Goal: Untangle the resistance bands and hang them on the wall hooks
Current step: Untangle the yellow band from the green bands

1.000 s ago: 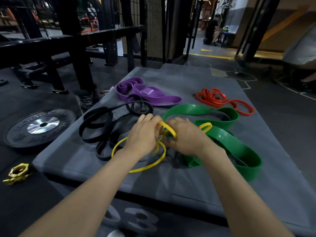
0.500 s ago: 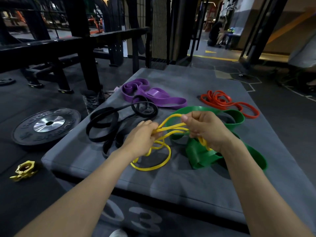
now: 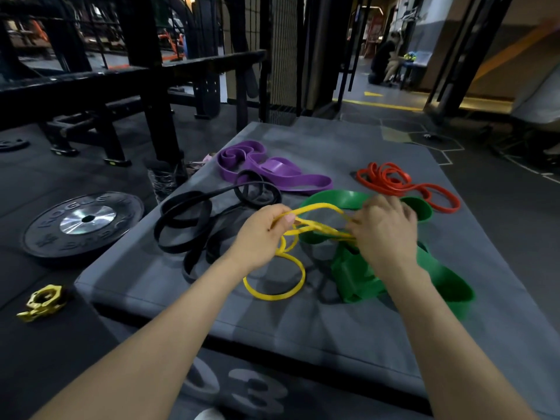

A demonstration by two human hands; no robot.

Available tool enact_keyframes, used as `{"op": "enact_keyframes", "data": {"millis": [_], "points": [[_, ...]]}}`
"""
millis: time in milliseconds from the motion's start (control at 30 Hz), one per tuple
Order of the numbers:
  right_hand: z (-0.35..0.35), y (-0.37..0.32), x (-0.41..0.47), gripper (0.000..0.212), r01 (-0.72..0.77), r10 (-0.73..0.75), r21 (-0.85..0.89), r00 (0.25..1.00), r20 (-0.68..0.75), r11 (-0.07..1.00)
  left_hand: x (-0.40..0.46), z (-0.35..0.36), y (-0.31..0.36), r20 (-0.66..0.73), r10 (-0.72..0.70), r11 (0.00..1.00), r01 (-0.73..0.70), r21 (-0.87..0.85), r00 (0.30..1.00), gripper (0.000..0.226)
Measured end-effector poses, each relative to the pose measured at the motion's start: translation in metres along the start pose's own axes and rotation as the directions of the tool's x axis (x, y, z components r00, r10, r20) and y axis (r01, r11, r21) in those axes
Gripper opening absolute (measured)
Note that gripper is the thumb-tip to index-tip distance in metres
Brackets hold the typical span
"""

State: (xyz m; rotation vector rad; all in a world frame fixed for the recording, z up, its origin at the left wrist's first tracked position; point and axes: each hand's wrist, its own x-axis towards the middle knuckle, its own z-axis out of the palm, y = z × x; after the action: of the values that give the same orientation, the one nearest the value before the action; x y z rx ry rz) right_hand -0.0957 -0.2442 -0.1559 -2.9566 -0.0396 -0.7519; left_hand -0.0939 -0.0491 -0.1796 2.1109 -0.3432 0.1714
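Right hand (image 3: 383, 228) lowered; both hands stretch yellow band (image 3: 274, 294)

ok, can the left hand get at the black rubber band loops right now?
Probably not yet. The left hand has its grip shut on the thin yellow rubber band, as does the right hand. The black rubber band loops lie uncovered beside it on the grey mat.
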Motion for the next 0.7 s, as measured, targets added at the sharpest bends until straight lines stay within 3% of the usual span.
{"op": "enact_keyframes", "data": {"millis": [100, 133, 200, 267, 400, 500, 567, 633, 700], "points": [[0.001, -0.021, -0.005, 0.037, 0.271, -0.270, -0.001, 0.961, -0.061, 0.963, 0.001, 0.000, -0.006, 0.003, 0.038, 0.981, -0.038, 0.191, 0.999, 0.027], [-0.002, -0.027, -0.006, 0.040, 0.304, -0.303, 0.034, 0.953, -0.023, 0.952, 0.001, 0.000, -0.006, -0.001, 0.051, 0.973, -0.050, 0.223, 0.999, 0.027], [-0.003, -0.032, -0.005, 0.051, 0.298, -0.308, 0.121, 0.948, 0.076, 0.947, 0.001, 0.000, -0.006, -0.008, 0.070, 0.962, -0.066, 0.264, 0.998, 0.025], [-0.003, -0.031, -0.007, 0.076, 0.246, -0.285, 0.232, 0.947, 0.151, 0.941, 0.002, 0.001, -0.007, 0.004, 0.079, 0.948, -0.076, 0.310, 0.997, 0.025], [-0.013, -0.036, -0.007, 0.095, 0.181, -0.172, 0.389, 0.983, -0.060, 0.903, 0.001, 0.001, -0.010, 0.003, 0.049, 0.930, -0.047, 0.365, 0.999, 0.023], [-0.016, -0.038, -0.007, 0.086, 0.327, -0.270, 0.345, 0.941, -0.203, 0.880, 0.002, 0.001, -0.008, 0.003, -0.008, 0.933, 0.006, 0.361, 1.000, 0.021], [-0.009, -0.039, -0.009, 0.075, 0.399, -0.425, 0.307, 0.905, 0.018, 0.864, 0.001, 0.003, -0.003, 0.024, -0.004, 0.945, -0.004, 0.328, 1.000, 0.022], [0.004, -0.039, -0.013, 0.051, 0.405, -0.469, 0.265, 0.844, 0.259, 0.875, -0.001, 0.003, 0.002, 0.040, 0.015, 0.962, -0.025, 0.273, 0.999, 0.021], [0.009, -0.037, -0.012, 0.028, 0.380, -0.449, 0.268, 0.847, 0.283, 0.885, -0.003, 0.002, 0.003, 0.066, 0.027, 0.973, -0.041, 0.226, 0.997, 0.020]]}}
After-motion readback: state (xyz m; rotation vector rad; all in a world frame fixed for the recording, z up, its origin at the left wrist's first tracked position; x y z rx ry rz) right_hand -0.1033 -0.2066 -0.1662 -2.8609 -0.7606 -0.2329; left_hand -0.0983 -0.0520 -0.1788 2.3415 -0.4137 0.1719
